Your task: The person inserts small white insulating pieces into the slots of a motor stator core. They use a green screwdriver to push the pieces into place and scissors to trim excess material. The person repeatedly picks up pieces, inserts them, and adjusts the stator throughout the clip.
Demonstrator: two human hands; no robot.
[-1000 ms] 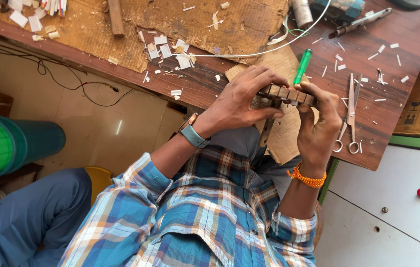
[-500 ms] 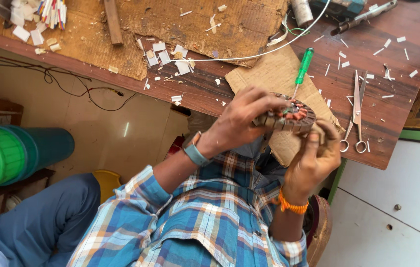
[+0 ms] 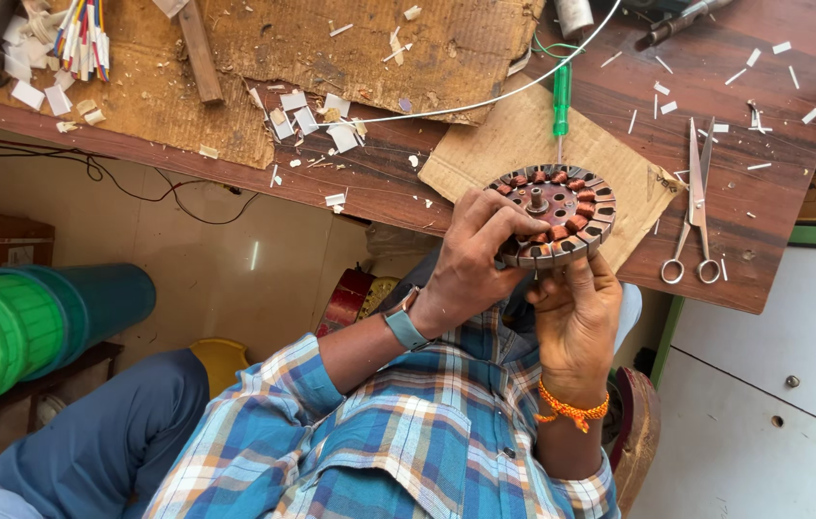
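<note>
Since the earlier frame the round motor stator [image 3: 554,213] had turned face-up; left hand [image 3: 470,258] and right hand [image 3: 576,312] both clamped its rim (scissors [image 3: 694,207] lay right on the table [image 3: 792,115]).

Scissors [image 3: 694,207] and screwdriver [image 3: 562,96] flank the stator [image 3: 554,213]; paper scraps [image 3: 312,115] crowd its left.

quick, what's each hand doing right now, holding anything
Left hand: closed on the near-left rim of the round motor stator, fingers over its copper windings.
Right hand: supports the same stator from below, fingers curled on its near rim.
</note>
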